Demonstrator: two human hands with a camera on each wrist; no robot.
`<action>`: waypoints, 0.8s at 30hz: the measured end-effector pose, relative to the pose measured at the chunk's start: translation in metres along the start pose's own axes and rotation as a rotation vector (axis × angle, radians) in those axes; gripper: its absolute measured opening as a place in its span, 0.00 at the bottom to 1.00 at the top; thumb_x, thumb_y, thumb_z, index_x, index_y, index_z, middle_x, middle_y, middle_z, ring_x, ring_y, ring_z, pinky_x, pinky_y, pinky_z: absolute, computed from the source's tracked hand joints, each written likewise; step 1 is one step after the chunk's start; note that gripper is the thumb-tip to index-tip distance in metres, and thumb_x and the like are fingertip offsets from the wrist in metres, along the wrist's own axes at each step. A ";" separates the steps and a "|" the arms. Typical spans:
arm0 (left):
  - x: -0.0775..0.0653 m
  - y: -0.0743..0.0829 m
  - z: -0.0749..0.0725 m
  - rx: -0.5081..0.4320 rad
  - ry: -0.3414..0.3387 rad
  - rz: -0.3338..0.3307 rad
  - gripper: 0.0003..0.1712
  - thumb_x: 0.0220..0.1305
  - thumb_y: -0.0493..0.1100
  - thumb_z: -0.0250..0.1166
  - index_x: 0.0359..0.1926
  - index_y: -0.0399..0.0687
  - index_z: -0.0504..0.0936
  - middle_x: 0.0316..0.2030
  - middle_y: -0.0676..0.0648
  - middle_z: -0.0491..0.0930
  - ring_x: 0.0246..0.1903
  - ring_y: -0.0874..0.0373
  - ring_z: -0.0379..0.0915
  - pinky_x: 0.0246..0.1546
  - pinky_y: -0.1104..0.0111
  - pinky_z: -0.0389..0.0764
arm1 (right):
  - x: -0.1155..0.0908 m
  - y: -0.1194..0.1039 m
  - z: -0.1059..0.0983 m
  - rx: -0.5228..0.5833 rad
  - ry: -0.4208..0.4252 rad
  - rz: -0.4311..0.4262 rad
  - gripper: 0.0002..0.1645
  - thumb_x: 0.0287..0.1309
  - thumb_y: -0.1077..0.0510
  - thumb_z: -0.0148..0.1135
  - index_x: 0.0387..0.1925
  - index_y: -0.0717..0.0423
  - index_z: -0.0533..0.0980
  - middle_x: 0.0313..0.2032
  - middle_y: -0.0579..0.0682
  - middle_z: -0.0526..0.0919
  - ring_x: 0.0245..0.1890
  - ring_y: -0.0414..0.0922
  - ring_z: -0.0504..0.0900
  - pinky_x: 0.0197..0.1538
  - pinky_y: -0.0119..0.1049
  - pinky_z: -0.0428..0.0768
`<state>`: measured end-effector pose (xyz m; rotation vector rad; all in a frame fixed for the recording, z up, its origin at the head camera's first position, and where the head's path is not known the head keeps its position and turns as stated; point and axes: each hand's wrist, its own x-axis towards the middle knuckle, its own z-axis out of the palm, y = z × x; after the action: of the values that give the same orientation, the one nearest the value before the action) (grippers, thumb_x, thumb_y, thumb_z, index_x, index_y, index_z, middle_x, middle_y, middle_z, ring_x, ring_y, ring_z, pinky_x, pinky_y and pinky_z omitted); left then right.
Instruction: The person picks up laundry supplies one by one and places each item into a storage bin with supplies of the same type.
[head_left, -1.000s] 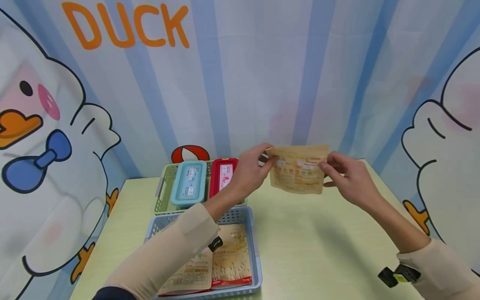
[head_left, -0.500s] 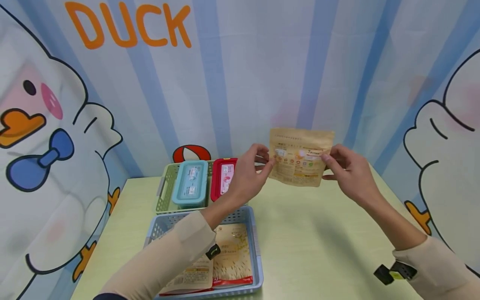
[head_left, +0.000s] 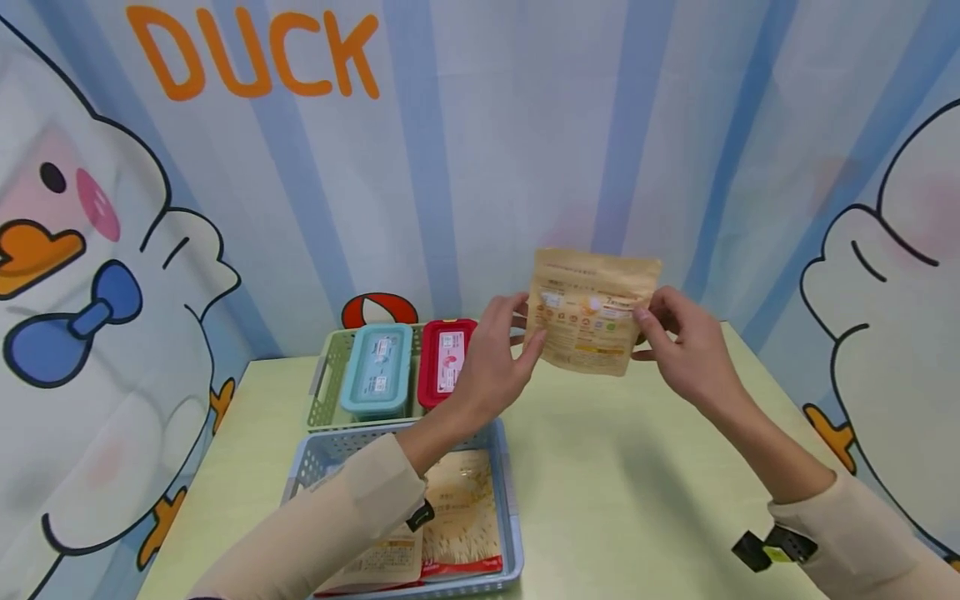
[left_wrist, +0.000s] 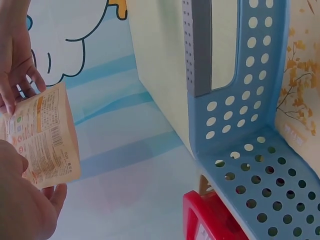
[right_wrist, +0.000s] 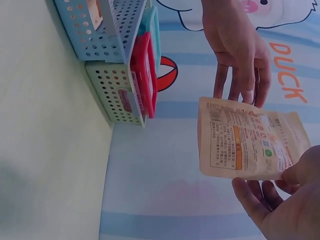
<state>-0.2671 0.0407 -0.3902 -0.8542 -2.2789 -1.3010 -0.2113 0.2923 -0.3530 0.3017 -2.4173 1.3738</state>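
A brown paper pouch (head_left: 588,312) with printed text is held up above the table, its printed back facing the head camera. My right hand (head_left: 690,346) pinches the right edge, thumb in front and fingers behind. At the left edge, my left hand (head_left: 491,358) has its thumb against the front while its fingers reach behind. In the right wrist view the pouch (right_wrist: 240,145) hangs between the left hand (right_wrist: 237,47) and the right hand (right_wrist: 290,205). Its far side is hidden from the head camera.
A blue basket (head_left: 512,517) holding flat food packets (head_left: 461,504) stands at the front left of the pale table (head_left: 585,500). Behind it, a green basket (head_left: 322,400) contains a teal-lidded box (head_left: 378,367) and a red-lidded box (head_left: 442,358). A striped duck curtain (head_left: 525,167) surrounds the table.
The pouch has gone from tilted back to more upright, its top edge rising. It has since shifted slightly left with both hands. My left hand has slid lower from the top left corner along the side edge.
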 end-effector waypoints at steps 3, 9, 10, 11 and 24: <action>-0.002 0.002 -0.004 0.041 -0.014 0.003 0.33 0.73 0.43 0.69 0.73 0.38 0.68 0.58 0.43 0.75 0.55 0.51 0.79 0.52 0.60 0.87 | 0.000 -0.003 0.002 0.015 -0.001 0.016 0.16 0.84 0.53 0.50 0.50 0.65 0.72 0.43 0.62 0.81 0.45 0.55 0.85 0.41 0.39 0.89; -0.001 0.009 -0.015 0.059 -0.040 0.002 0.36 0.73 0.42 0.70 0.75 0.37 0.67 0.59 0.43 0.74 0.56 0.51 0.78 0.53 0.59 0.87 | 0.005 -0.009 0.005 0.077 0.004 0.079 0.18 0.84 0.53 0.50 0.55 0.66 0.74 0.45 0.63 0.79 0.44 0.53 0.84 0.43 0.41 0.90; 0.000 0.010 -0.017 0.055 -0.041 0.002 0.36 0.73 0.42 0.70 0.75 0.37 0.67 0.59 0.42 0.74 0.55 0.50 0.78 0.53 0.57 0.87 | 0.005 -0.010 0.006 0.091 0.006 0.095 0.18 0.84 0.53 0.50 0.56 0.66 0.74 0.45 0.64 0.79 0.45 0.53 0.83 0.43 0.40 0.90; 0.000 0.011 -0.019 0.050 -0.040 0.002 0.36 0.73 0.42 0.70 0.75 0.36 0.67 0.59 0.42 0.74 0.55 0.50 0.78 0.53 0.56 0.87 | 0.006 -0.011 0.006 0.106 0.006 0.111 0.19 0.84 0.53 0.50 0.57 0.66 0.74 0.46 0.64 0.79 0.45 0.53 0.83 0.43 0.40 0.90; -0.002 0.024 -0.035 0.069 -0.046 -0.097 0.38 0.75 0.43 0.67 0.78 0.36 0.65 0.59 0.41 0.73 0.53 0.51 0.77 0.53 0.59 0.87 | 0.015 -0.018 0.017 0.172 -0.105 0.164 0.32 0.84 0.56 0.49 0.80 0.62 0.59 0.53 0.64 0.69 0.55 0.57 0.75 0.49 0.36 0.88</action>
<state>-0.2482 0.0194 -0.3587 -0.7667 -2.4134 -1.2464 -0.2221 0.2684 -0.3402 0.2267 -2.4585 1.6820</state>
